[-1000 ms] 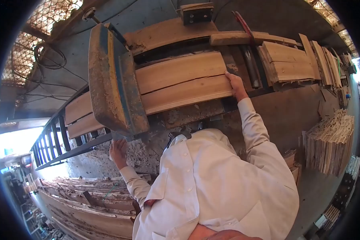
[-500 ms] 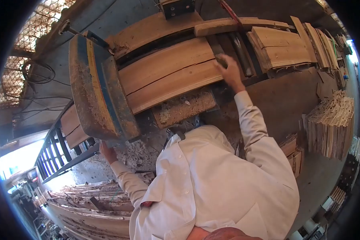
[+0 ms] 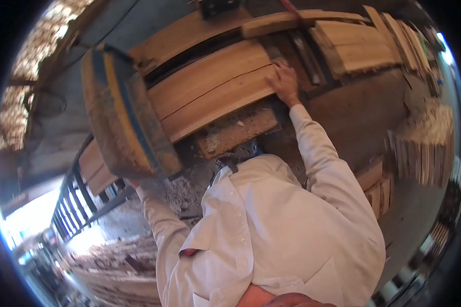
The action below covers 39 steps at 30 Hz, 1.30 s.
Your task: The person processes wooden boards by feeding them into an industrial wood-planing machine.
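Observation:
A wide wooden plank (image 3: 215,94) with a dark lengthwise line lies on the machine bed and runs under the bulky blue-and-yellow machine housing (image 3: 120,117). My right hand (image 3: 285,83) rests on the plank's right end, thumb and fingers apart. Beyond the housing, on its left side, more wood (image 3: 95,166) shows. My left hand (image 3: 133,182) is low beside the housing, near that wood and a dark rail; its fingers are mostly hidden. A dusty wooden block (image 3: 238,133) sits below the plank, in front of my body.
Cut boards (image 3: 358,43) lie at the upper right, with a long board (image 3: 302,23) behind the plank. A tall stack of thin wood strips (image 3: 422,153) stands at the right. Rough lumber (image 3: 120,261) lies at the lower left, by a slatted dark frame (image 3: 77,204).
The plank and my right hand have shifted slightly left, toward the housing. My left hand is more hidden now. The whole view has tilted and blurred a little.

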### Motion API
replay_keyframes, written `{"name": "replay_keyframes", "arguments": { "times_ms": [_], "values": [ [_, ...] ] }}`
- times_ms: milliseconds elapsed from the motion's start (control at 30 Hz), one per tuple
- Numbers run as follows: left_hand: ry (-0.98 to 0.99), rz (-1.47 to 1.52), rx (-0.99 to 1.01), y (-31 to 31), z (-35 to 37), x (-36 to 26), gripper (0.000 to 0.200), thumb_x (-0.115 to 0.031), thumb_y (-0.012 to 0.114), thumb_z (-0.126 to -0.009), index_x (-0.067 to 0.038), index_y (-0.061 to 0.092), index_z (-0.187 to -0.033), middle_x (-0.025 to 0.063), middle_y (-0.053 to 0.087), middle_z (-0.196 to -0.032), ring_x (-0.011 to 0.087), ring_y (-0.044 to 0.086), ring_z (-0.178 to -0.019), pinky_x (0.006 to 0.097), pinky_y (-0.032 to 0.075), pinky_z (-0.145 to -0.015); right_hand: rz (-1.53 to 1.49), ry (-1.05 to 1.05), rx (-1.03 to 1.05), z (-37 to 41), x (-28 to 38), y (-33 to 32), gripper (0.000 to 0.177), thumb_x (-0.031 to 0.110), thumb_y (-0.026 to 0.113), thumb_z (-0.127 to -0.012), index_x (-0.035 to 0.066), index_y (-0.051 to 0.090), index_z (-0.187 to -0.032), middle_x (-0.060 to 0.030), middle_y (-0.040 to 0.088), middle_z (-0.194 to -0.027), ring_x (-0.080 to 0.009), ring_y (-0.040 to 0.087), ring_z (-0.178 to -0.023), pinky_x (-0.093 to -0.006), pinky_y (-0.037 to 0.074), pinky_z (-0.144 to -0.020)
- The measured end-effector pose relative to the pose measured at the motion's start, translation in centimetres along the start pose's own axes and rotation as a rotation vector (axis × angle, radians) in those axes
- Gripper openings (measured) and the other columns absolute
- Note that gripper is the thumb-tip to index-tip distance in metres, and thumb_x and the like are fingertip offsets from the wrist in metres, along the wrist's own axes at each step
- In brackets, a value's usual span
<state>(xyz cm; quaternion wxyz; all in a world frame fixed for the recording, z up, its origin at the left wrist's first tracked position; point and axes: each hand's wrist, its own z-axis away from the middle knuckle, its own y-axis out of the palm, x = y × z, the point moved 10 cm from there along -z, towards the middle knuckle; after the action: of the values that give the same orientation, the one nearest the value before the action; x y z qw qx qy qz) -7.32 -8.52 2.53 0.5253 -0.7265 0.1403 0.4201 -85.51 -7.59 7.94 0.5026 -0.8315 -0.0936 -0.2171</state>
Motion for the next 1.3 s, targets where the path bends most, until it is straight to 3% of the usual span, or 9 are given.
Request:
{"name": "replay_keyframes", "arguments": {
  "times_ms": [133,333,467,567,667,767,867,1067,1300],
  "values": [
    [-0.002,0.034,0.018,1.9,-0.3,-0.8,0.036,-0.01,0.069,-0.087,-0.004,0.068,-0.123,0.0197,0.07,-0.102,0.0352,0.066,-0.091,0.0422,0.053,-0.081,-0.047,0.197,0.185,-1.3,-1.7,1.6,0.064,0.051,0.062,-0.096,0.013,0.055,-0.147,-0.011,0.044,-0.159,-0.0294,0.034,-0.152,-0.0494,0.015,-0.127],
    [0.006,0.071,0.04,2.6,-0.2,0.3,0.033,-0.012,0.067,-0.089,-0.004,0.068,-0.121,0.0196,0.071,-0.101,0.0337,0.066,-0.09,0.0414,0.054,-0.08,0.001,0.373,0.019,-1.7,-2.1,2.8,0.058,0.051,0.054,-0.099,0.014,0.06,-0.143,-0.0087,0.049,-0.157,-0.0278,0.035,-0.151,-0.0493,0.015,-0.128],
    [0.007,0.088,0.05,2.5,-0.5,1.3,0.031,-0.014,0.066,-0.091,-0.004,0.069,-0.12,0.0195,0.071,-0.101,0.0327,0.067,-0.09,0.0408,0.054,-0.079,-0.057,0.382,-0.084,-1.7,-1.8,1.9,0.051,0.05,0.053,-0.099,0.013,0.071,-0.13,-0.0091,0.058,-0.149,-0.0285,0.043,-0.147,-0.0471,0.019,-0.127],
    [0.004,0.095,0.062,2.6,-0.7,2.2,0.029,-0.015,0.065,-0.092,-0.004,0.069,-0.119,0.0194,0.071,-0.1,0.032,0.067,-0.089,0.0404,0.055,-0.079,-0.064,0.4,-0.105,-1.9,-1.9,1.9,0.051,0.051,0.055,-0.098,0.013,0.072,-0.128,-0.0091,0.058,-0.149,-0.028,0.045,-0.145,-0.0458,0.021,-0.126],
    [0.004,0.111,0.059,2.6,-1.1,3.3,0.028,-0.016,0.064,-0.093,-0.004,0.07,-0.118,0.0193,0.072,-0.1,0.0312,0.068,-0.089,0.04,0.055,-0.078,-0.015,0.466,0.005,-2.6,-1.4,1.5,0.052,0.051,0.062,-0.097,0.008,0.072,-0.124,-0.011,0.061,-0.145,-0.0299,0.047,-0.142,-0.0469,0.029,-0.121],
    [0.001,0.104,0.061,2.6,-0.8,3.7,0.027,-0.017,0.064,-0.094,-0.005,0.07,-0.117,0.0192,0.072,-0.099,0.0305,0.068,-0.088,0.0396,0.055,-0.077,-0.03,0.675,0.139,-3.7,-0.1,0.7,0.051,0.052,0.062,-0.095,0.007,0.073,-0.117,-0.0137,0.06,-0.143,-0.0318,0.048,-0.14,-0.0456,0.027,-0.122],
    [-0.008,0.121,0.061,2.4,-0.7,4.0,0.026,-0.019,0.063,-0.096,-0.005,0.071,-0.116,0.0192,0.072,-0.099,0.0297,0.068,-0.088,0.0391,0.056,-0.077,0.066,0.486,-0.099,-3.9,0.7,0.7,0.051,0.051,0.065,-0.094,0.004,0.072,-0.112,-0.0165,0.057,-0.144,-0.0343,0.045,-0.141,-0.046,0.027,-0.122],
    [-0.009,0.142,0.064,2.8,-0.5,4.6,0.025,-0.021,0.061,-0.098,-0.005,0.071,-0.115,0.019,0.073,-0.098,0.0283,0.069,-0.086,0.0383,0.056,-0.075,0.067,0.497,-0.08,-3.6,-1.1,1.1,0.052,0.051,0.067,-0.093,0.003,0.071,-0.113,-0.0193,0.051,-0.15,-0.0355,0.042,-0.143,-0.0458,0.028,-0.122],
    [-0.003,0.158,0.061,3.8,-0.1,6.2,0.026,-0.024,0.06,-0.101,-0.005,0.072,-0.112,0.0188,0.073,-0.097,0.0265,0.07,-0.085,0.0373,0.057,-0.074,-0.001,0.451,-0.086,-4.2,-2.1,1.0,0.052,0.048,0.072,-0.091,0.0,0.07,-0.11,-0.0217,0.06,-0.14,-0.0383,0.051,-0.135,-0.0455,0.035,-0.117]
  ]
}}
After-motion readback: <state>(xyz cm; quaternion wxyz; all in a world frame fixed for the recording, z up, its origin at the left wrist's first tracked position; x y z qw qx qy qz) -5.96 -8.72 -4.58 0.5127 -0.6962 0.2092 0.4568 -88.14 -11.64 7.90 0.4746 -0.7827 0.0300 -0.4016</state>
